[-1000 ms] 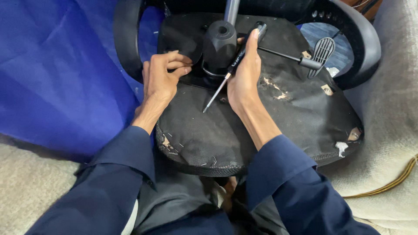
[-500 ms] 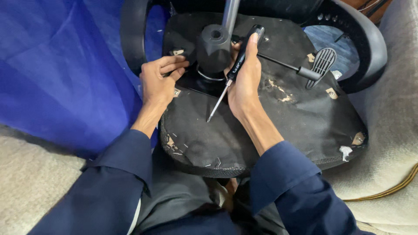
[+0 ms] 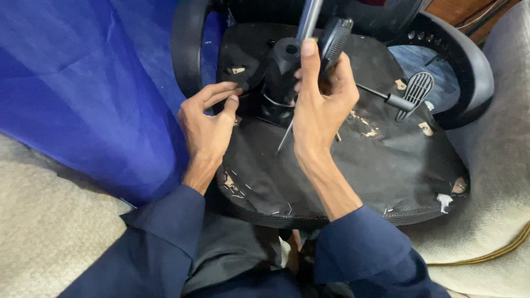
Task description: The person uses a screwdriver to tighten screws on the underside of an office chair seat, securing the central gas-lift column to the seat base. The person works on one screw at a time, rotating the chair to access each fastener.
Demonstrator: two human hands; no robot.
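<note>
We have the chair seat upside down on our lap. Our right hand has a closed grip on the screwdriver, tip down by the hub. Our left hand, fingers loosely curled, empty, touches the cover. The torn cover remains stapled on; the hub is still attached.

No packages, labels, signs or screens in view, near either hand or anywhere else.
</note>
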